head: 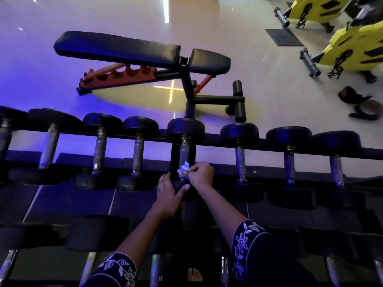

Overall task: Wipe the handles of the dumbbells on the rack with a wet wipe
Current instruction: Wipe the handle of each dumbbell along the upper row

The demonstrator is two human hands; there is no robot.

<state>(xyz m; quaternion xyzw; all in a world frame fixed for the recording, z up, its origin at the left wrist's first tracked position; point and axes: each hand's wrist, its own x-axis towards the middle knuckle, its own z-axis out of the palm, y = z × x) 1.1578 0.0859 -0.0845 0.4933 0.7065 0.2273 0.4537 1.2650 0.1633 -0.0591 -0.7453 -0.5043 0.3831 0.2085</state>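
Pinching a crumpled white wet wipe (184, 169) with the right hand (202, 174) against the near end of a metal dumbbell handle (184, 151), and resting the left hand (169, 195), fingers nearly straight, on the near black head (179, 186) of the same dumbbell. Around them, a row of dumbbells (99, 146) on a dark rack (215, 142) in blue-violet light, then a glossy pale floor (269, 90) with a black and red bench (124, 48) and yellow exercise bikes (352, 50). Hard to make out: the lower row (97, 230) in shade, cut off at the bottom edge.
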